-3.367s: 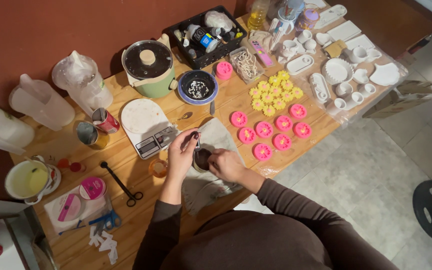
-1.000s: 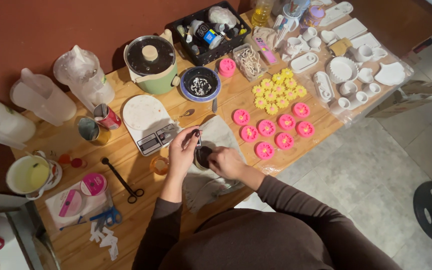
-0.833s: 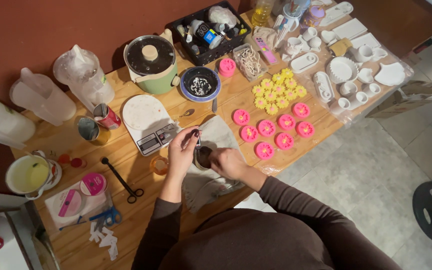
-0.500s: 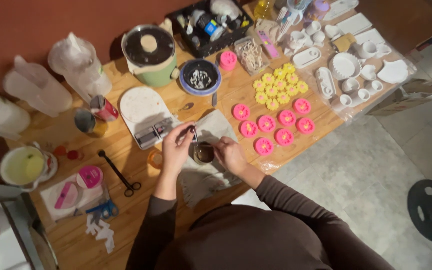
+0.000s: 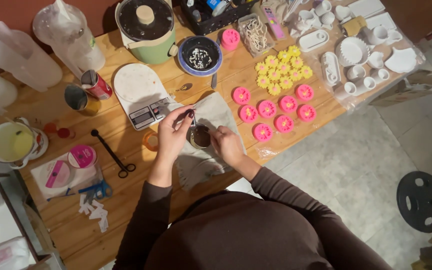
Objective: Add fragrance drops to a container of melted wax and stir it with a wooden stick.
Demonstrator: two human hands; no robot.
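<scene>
A small glass jar (image 5: 200, 136) with dark contents stands on a grey cloth (image 5: 211, 112) near the front edge of the wooden table (image 5: 106, 210). My left hand (image 5: 172, 132) pinches a thin stick over the jar's left rim. My right hand (image 5: 226, 145) cups the jar from the right side. Behind my left hand sits a white kitchen scale (image 5: 141, 95). Pink flower-shaped pieces (image 5: 276, 112) lie to the right of the cloth, and yellow flower pieces (image 5: 281, 70) lie behind them.
A green pot (image 5: 146, 27) and a blue bowl (image 5: 199, 54) stand at the back. Clear jugs (image 5: 23, 55), a red can (image 5: 96, 84), black tongs (image 5: 112, 152) and a cup of pale wax (image 5: 8, 142) are at left. White moulds (image 5: 361, 50) fill the right end.
The view has shifted closer and lower over the table. My hands stay at the jar; the left hand has moved in over its rim with the thin stick.
</scene>
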